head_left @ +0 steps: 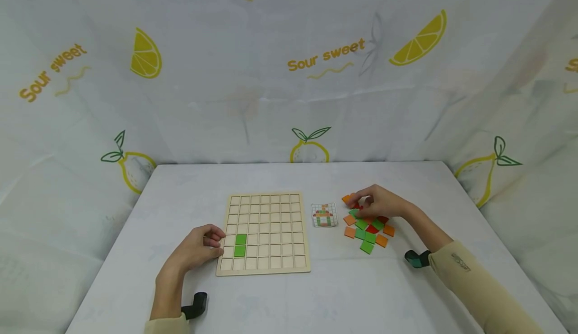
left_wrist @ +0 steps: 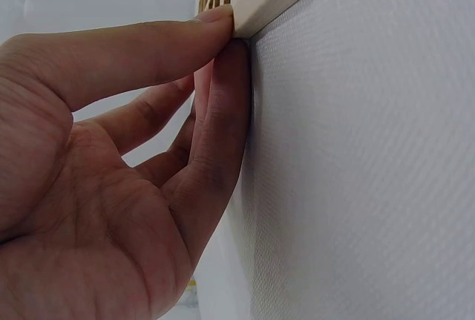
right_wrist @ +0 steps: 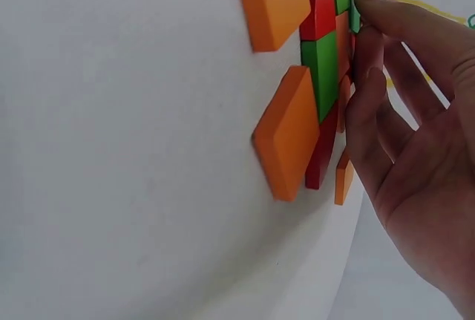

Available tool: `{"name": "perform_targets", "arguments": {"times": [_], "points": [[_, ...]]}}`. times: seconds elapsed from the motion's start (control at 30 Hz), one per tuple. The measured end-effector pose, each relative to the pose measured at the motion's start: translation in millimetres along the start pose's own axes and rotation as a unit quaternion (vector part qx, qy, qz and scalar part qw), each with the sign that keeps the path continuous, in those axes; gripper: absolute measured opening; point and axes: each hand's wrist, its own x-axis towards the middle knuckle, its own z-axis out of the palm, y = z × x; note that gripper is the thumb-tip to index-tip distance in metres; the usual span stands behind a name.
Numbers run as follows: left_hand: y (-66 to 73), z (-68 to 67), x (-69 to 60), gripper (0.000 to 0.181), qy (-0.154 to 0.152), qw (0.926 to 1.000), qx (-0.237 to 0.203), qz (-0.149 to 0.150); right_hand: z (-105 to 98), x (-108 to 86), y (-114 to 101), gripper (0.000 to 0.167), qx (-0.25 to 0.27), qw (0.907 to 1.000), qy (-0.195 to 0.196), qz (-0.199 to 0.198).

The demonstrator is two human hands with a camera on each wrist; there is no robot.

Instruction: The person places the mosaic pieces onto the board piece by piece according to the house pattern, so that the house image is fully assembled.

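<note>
Two green square tiles are occupying adjacent cells toward the near left of a pale wooden gridded board; the other cells are awaiting tiles, so the work is apparently just starting. Right of a small printed paper card, flat red, orange and green tiles are lying loose. The left hand is touching the board's left edge, the right hand the loose tiles; whether either is grasping anything is remaining unclear.

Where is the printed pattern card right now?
In the head view, the pattern card lies just right of centre, between the wooden grid board and the coloured tiles.
</note>
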Motion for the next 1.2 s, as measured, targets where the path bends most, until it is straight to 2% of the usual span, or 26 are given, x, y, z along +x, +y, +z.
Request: {"name": "perform_targets", "arguments": {"times": [0.4, 0.67, 0.77, 0.93, 1.0, 1.2], "points": [[0.0, -0.6, 1.1, 0.034, -0.005, 1.0000, -0.003, 0.006, 2.2, -4.5, 7.9, 0.028, 0.006, 0.9997, 0.025, -0.001], [0.6, -0.2, 1.0, 0.034, 0.000, 1.0000, -0.002, 0.002, 9.4, -4.8, 9.0, 0.027, -0.013, 0.9965, 0.081, -0.019], [-0.4, -0.2, 1.2, 0.034, 0.000, 1.0000, -0.001, 0.003, 12.3, -8.2, -1.6, 0.027, -0.017, 0.9953, 0.092, -0.024], [-1.8, -1.1, 1.5, 0.034, -0.003, 1.0000, -0.002, 0.008, 12.3, -7.7, -1.5, 0.031, -0.037, 0.9952, 0.087, -0.027], [-2.0, -1.0, 1.6, 0.034, -0.003, 1.0000, -0.003, 0.008, 11.2, -4.9, 7.0, 0.032, -0.045, 0.9950, 0.084, -0.029], [-2.1, 0.0, 1.7, 0.033, 0.000, 1.0000, -0.003, 0.004, 9.1, -5.7, 8.1, 0.033, -0.050, 0.9942, 0.087, -0.041]]}}
